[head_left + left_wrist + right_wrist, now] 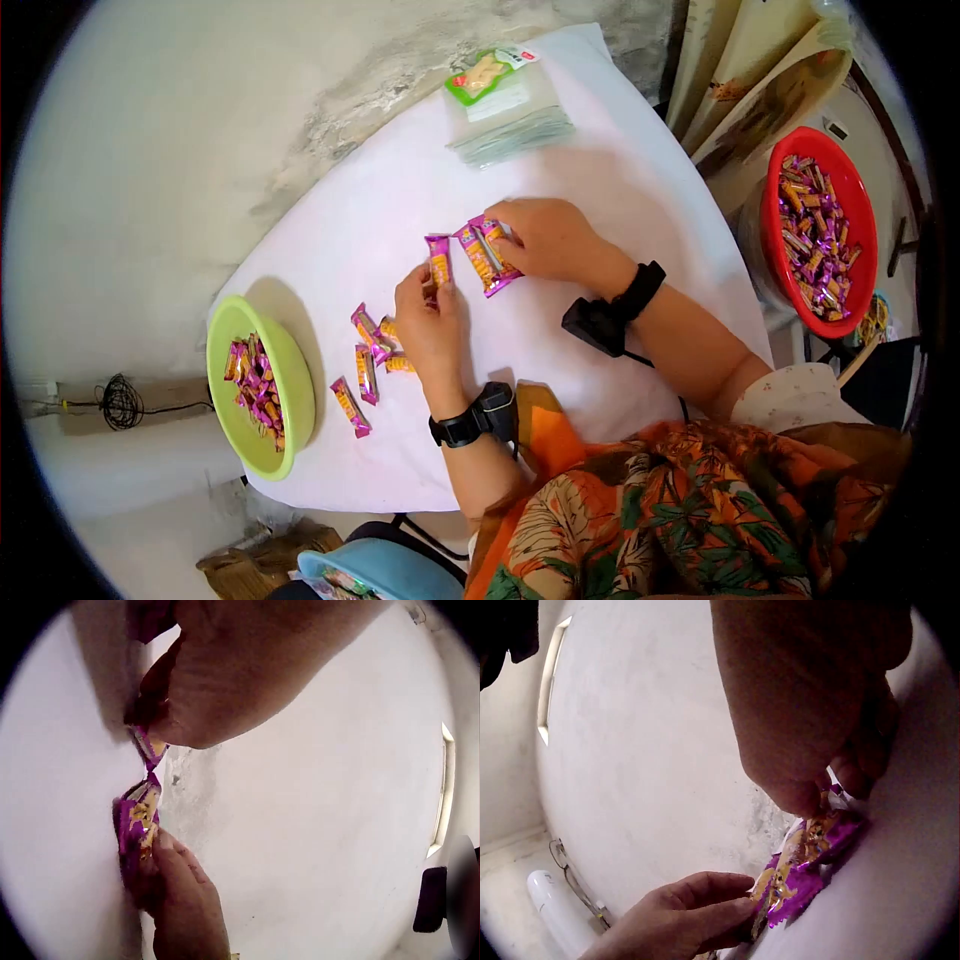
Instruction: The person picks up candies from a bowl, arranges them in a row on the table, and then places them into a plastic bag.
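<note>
Small purple-and-yellow wrapped bars lie on a white-covered table. My left hand pinches one upright bar between thumb and fingers. Just to its right, my right hand grips two bars standing side by side. Several loose bars lie left of and below my left hand. In the left wrist view the left hand is at the top, its fingertips partly hidden, with the right hand below holding bars. The right wrist view shows bars beneath the right hand.
A green bowl with wrapped bars stands at the table's left edge. Clear plastic bags with a green label lie at the back. A red basin full of bars is off the right side, and a blue basin sits below the near edge.
</note>
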`<state>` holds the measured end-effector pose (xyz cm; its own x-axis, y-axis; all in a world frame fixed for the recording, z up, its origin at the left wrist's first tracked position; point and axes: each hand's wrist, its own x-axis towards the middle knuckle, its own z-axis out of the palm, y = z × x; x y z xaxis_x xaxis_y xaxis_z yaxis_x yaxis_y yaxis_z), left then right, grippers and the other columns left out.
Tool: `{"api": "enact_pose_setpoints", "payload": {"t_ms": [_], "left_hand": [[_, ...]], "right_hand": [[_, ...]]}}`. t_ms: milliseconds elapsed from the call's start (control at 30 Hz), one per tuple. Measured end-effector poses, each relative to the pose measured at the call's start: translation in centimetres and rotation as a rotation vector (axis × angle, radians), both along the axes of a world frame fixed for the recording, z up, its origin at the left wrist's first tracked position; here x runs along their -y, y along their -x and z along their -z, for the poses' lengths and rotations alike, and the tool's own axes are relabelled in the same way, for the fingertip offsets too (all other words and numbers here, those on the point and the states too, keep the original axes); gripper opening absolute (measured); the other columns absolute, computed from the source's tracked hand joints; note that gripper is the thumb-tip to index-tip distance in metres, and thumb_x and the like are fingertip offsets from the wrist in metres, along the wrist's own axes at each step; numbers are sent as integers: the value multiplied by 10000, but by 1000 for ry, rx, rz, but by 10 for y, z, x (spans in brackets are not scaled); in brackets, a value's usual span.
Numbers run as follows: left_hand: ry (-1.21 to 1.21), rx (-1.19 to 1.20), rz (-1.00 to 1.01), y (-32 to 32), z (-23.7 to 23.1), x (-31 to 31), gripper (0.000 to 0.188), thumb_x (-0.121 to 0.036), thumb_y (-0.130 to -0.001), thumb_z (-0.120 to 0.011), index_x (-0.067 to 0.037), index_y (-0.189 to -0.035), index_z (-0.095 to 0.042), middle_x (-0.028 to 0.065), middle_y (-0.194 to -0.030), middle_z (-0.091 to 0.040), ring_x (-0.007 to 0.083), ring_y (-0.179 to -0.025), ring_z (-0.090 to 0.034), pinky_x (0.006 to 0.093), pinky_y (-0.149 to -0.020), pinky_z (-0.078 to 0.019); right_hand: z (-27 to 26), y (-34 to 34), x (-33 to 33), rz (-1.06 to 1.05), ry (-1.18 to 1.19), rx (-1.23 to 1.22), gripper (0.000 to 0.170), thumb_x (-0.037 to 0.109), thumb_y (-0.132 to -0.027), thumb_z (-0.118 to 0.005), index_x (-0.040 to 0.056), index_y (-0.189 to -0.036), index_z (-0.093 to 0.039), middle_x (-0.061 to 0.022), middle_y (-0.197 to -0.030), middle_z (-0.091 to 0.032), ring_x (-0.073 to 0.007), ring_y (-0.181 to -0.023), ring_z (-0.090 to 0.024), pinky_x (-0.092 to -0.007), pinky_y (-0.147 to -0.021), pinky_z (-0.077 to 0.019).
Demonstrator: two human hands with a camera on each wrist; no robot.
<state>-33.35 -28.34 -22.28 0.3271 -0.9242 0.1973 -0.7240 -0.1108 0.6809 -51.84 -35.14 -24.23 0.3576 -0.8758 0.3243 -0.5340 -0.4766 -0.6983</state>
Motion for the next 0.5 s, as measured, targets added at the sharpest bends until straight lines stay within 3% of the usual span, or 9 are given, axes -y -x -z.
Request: {"api": "enact_pose_setpoints", "payload": {"t_ms": [67, 167, 300, 367, 500], "left_hand": [[-49, 28, 9, 5, 0, 1, 298, -87, -812, -647, -15, -1096, -594, 135, -1086, -601, 206, -860, -629, 306, -726, -515], [161, 539, 74, 7, -3, -1, 318, -122, -797, -661, -18, -1092, -600, 159, -961, -619, 253, -806, -631, 344, -711, -503], [45, 282, -40, 11, -6, 0, 286, -125, -816, -621, -26, -1083, -603, 164, -943, -619, 270, -806, -622, 362, -709, -499], [-110, -9, -133, 11, -16, -1, 237, -134, -843, -563, -42, -1053, -623, 153, -922, -641, 274, -775, -633, 368, -692, -501], [-134, 20, -88, 1, -4, 0, 224, -134, -850, -563, -51, -1048, -626, 148, -939, -639, 274, -797, -633, 358, -699, -501]], "right_hand": [[1, -1, 0, 11, 18, 4, 271, 192, -780, -592, 47, -1009, -601, -143, -834, -623, -310, -747, -604, -408, -660, -477], [0, -1, -2, 18, 34, 8, 265, 188, -779, -586, 48, -1003, -604, -147, -844, -626, -317, -768, -606, -415, -675, -480], [0, -2, -1, 25, 14, -33, 266, 183, -778, -582, 45, -1004, -605, -152, -865, -632, -319, -786, -610, -416, -687, -484], [1, -2, -1, 26, 31, -26, 267, 185, -779, -582, 42, -1004, -604, -155, -869, -632, -320, -790, -610, -417, -688, -485], [-2, 0, -2, 11, 29, -19, 270, 187, -779, -582, 36, -1002, -602, -161, -884, -634, -322, -800, -612, -420, -692, -485]]}}
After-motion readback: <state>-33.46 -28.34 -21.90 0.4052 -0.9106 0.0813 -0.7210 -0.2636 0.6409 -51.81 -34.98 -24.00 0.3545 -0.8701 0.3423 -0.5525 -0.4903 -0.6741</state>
